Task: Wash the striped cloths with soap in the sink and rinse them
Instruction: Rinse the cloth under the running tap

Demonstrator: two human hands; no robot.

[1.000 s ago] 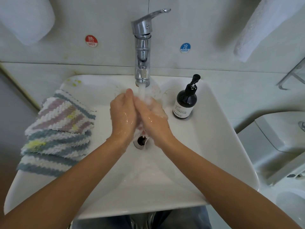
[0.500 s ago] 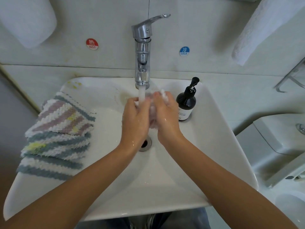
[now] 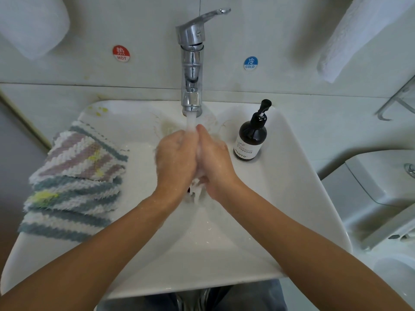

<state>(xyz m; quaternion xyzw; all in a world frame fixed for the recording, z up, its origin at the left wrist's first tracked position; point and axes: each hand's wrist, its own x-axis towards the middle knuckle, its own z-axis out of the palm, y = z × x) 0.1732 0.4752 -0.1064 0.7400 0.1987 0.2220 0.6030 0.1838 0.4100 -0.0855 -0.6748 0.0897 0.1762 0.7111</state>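
Note:
A stack of striped cloths [image 3: 74,180], white with grey-blue, mauve and yellow bands, lies folded on the left rim of the white sink [image 3: 303,180]. Over the drain, my left hand [image 3: 177,158] and my right hand [image 3: 215,160] press palm to palm under the running water [image 3: 191,122] from the chrome faucet [image 3: 192,63]. White foam and water run between the palms. No cloth shows in either hand. A dark pump bottle of soap [image 3: 250,140] stands on the sink's right back corner, close to my right hand.
Red HOT [image 3: 121,53] and blue COLD [image 3: 250,63] stickers flank the faucet on the wall. White towels hang at top left [image 3: 31,23] and top right [image 3: 359,37]. A toilet tank [image 3: 381,187] stands right of the sink.
Both hands keep rubbing together under the stream; they slid from over the drain toward the faucet and now sit a little lower, palms flat together. The cloths and bottle have not moved.

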